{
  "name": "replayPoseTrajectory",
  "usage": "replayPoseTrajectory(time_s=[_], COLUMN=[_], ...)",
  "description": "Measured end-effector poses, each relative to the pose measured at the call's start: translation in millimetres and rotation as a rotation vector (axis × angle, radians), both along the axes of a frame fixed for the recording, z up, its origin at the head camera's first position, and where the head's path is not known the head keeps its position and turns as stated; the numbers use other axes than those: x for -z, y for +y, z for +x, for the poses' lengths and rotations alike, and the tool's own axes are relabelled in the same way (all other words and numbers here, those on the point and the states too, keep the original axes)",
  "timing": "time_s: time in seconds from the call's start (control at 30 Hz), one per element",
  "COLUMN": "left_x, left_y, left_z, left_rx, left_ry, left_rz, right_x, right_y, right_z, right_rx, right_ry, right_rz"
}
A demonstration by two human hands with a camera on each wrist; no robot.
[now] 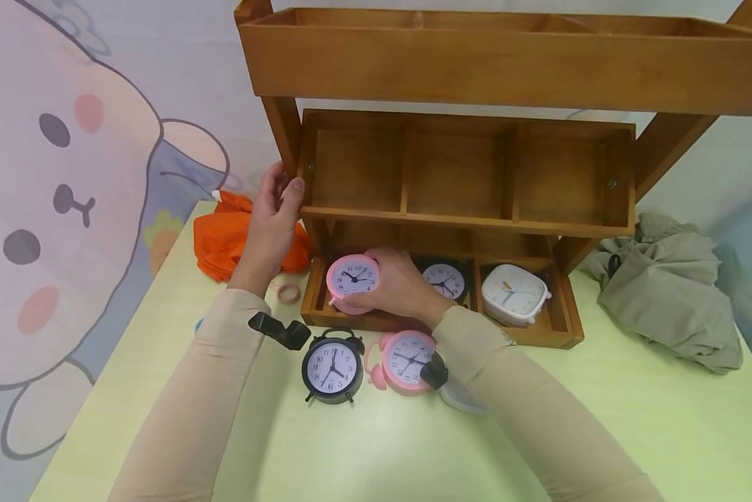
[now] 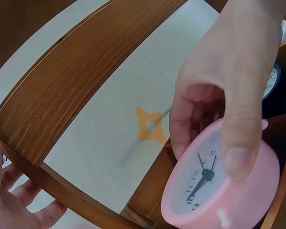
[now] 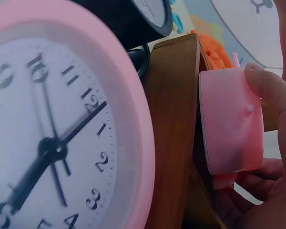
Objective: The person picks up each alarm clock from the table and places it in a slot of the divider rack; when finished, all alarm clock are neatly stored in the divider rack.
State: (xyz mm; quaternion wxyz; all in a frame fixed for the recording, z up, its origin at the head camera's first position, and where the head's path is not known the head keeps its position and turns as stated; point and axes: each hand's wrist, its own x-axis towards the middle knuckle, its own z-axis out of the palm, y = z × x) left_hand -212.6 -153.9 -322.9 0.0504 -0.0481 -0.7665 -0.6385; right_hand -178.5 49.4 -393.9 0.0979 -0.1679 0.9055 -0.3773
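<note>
My right hand (image 1: 401,282) grips a round pink alarm clock (image 1: 353,277) at the left compartment of the shelf's lowest tier. In the right wrist view the thumb lies on one side of this pink clock (image 3: 232,121) and the fingers on the other. My left hand (image 1: 273,226) holds the left side of the wooden shelf (image 1: 407,217), thumb in front; its fingers (image 2: 26,193) lie along the wood in the left wrist view. A black clock (image 1: 444,280) and a white squarish clock (image 1: 515,293) sit in the other lower compartments.
On the table before the shelf are a black twin-bell clock (image 1: 332,368) and another pink clock (image 1: 407,361), with a pale object (image 1: 462,397) partly under the right sleeve. Orange cloth (image 1: 222,237) lies left, a grey-green cloth bag (image 1: 665,300) right. A small ring (image 1: 288,293) lies beside the shelf.
</note>
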Motion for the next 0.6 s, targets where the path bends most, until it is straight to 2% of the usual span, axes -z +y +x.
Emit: replayPoseTrajectory(time_s=[0.3,0.47,0.6], left_x=[-0.1,0.8,1.2], left_y=[0,0,0], left_z=[0.3,0.3,-0.5], left_rx=[0.004,0.003,0.004], left_ry=[0.006,0.008,0.014], left_rz=[0.005,0.011,0.022], right_x=[13.3,18.7,11.6], right_y=[-8,-7,8], right_z=[-4.8,-2.6,5.3], right_rx=[0.005,0.011,-0.033], right_ry=[0.120,0.134,0.171], right_rz=[0.294,0.336,0.345])
